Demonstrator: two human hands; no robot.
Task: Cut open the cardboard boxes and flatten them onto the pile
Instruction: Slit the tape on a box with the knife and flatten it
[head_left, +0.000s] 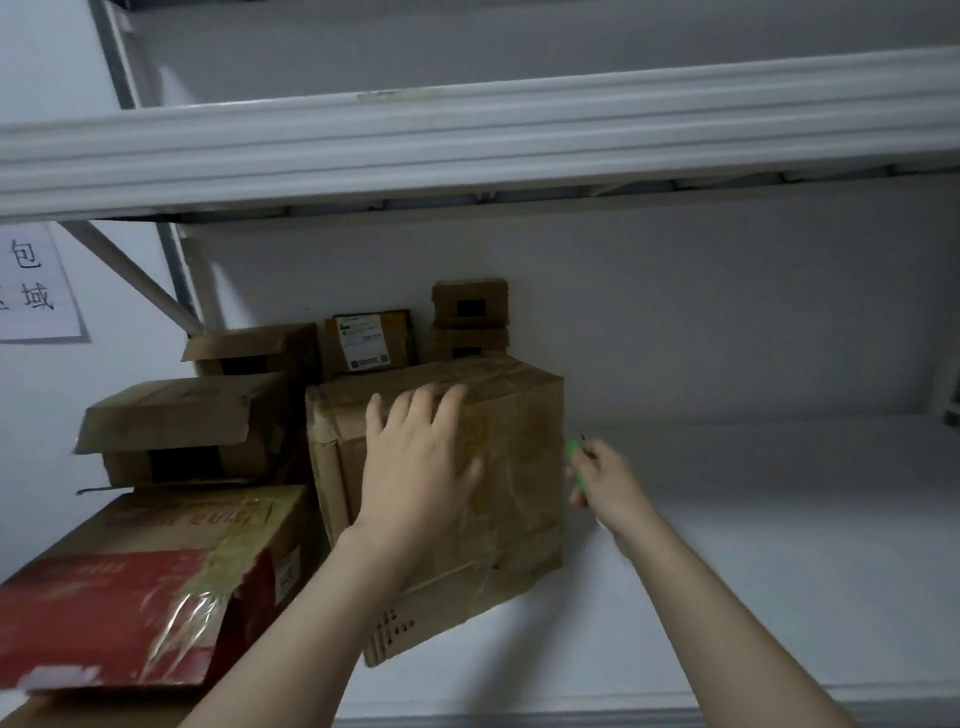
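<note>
A tall taped brown cardboard box (514, 488) stands on the white shelf (753, 545), tipped slightly toward me. My left hand (421, 462) lies flat on its front face with fingers spread near the top edge. Just right of the box, my right hand (605, 483) is closed around a green cutter (574, 457), whose thin dark tip points upward. Left of the tall box lies a red and brown box (156, 587) with torn tape. Behind them sit an open-flapped brown box (176, 426) and several smaller boxes (371, 340) against the wall.
A white metal shelf beam (467, 140) runs overhead across the view. A paper sign (36, 283) with printed characters hangs on the left wall. A diagonal brace (135, 275) and an upright post stand at the back left. The shelf surface extends to the right of the boxes.
</note>
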